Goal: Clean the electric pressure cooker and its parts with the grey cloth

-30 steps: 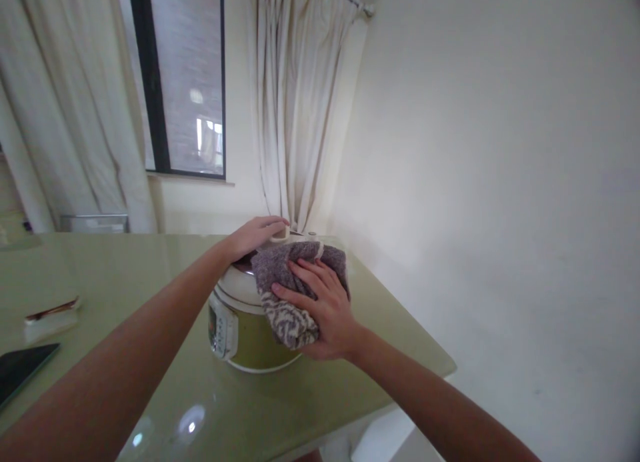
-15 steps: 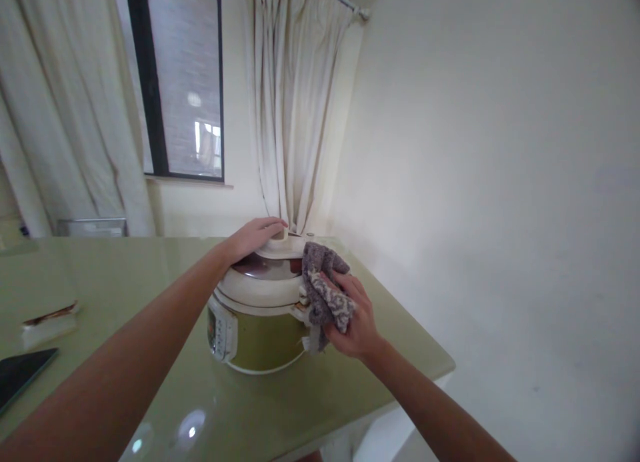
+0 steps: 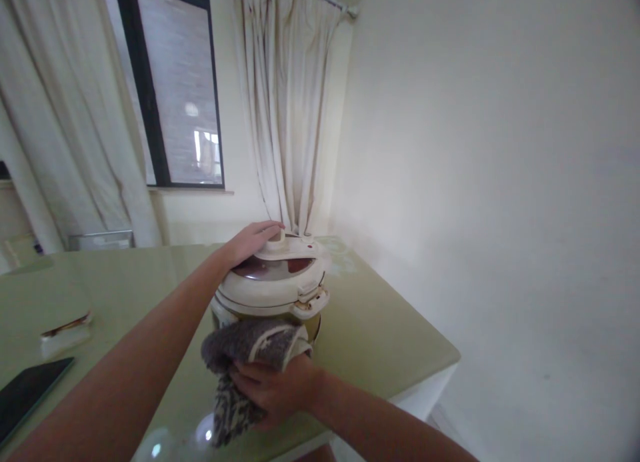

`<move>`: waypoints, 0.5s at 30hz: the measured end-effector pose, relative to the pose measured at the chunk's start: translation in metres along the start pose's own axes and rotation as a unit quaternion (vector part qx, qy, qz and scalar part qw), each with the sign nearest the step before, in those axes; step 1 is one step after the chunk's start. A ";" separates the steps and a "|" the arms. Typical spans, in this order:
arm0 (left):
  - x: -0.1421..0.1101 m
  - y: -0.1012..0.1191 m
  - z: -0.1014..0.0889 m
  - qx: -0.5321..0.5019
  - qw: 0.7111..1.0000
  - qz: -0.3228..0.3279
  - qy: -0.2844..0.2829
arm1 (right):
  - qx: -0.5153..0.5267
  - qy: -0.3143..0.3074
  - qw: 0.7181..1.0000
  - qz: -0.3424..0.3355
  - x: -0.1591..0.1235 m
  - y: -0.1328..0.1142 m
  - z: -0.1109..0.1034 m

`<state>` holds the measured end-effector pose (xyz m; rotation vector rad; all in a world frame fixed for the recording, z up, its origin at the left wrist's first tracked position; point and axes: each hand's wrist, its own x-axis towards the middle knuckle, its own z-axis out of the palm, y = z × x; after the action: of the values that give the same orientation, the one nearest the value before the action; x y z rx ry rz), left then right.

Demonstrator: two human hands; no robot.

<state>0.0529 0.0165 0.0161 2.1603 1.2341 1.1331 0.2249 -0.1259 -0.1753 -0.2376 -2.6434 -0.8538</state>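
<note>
An electric pressure cooker (image 3: 273,290) with a white lid and a green body stands upright on the pale green table (image 3: 365,342). My left hand (image 3: 253,241) rests on top of the lid, its fingers curled round the lid's knob. In front of the cooker, my right hand (image 3: 280,385) grips a grey patterned cloth (image 3: 250,345) bunched against the lower body. The cloth covers most of the cooker's front and its control panel. Brown marks show near the side handle under the lid rim.
At the left of the table lie a dark flat tablet-like object (image 3: 30,389) and a small whitish packet (image 3: 67,335). A white wall (image 3: 475,182) runs along the right side. Curtains (image 3: 285,102) and a window (image 3: 180,82) are behind the table.
My right hand has moved the cloth from the cooker's right side down and left to its front. My left hand stays on the lid's knob. The view has shifted slightly.
</note>
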 end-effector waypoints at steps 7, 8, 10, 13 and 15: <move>0.000 0.000 -0.001 0.003 1.000 0.000 -0.005 | 0.011 0.061 0.997 -0.034 -0.078 -0.007 0.037; 0.000 0.000 -0.001 0.004 1.000 0.000 -0.004 | 0.028 0.081 0.996 -0.031 -0.090 -0.001 0.034; 0.000 -0.001 -0.001 0.006 1.000 -0.003 -0.003 | 0.076 0.118 0.989 0.039 -0.111 0.011 0.023; -0.001 -0.002 -0.001 0.004 1.000 -0.009 -0.008 | 0.185 0.202 0.929 0.248 -0.130 0.025 0.010; -0.001 -0.004 -0.001 0.001 1.000 -0.008 -0.012 | 0.273 0.276 0.841 0.377 -0.129 0.032 0.009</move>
<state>0.0504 0.0178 0.0137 2.1550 1.2421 1.0973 0.3500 -0.1010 -0.2136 -0.6917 -1.8681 0.1055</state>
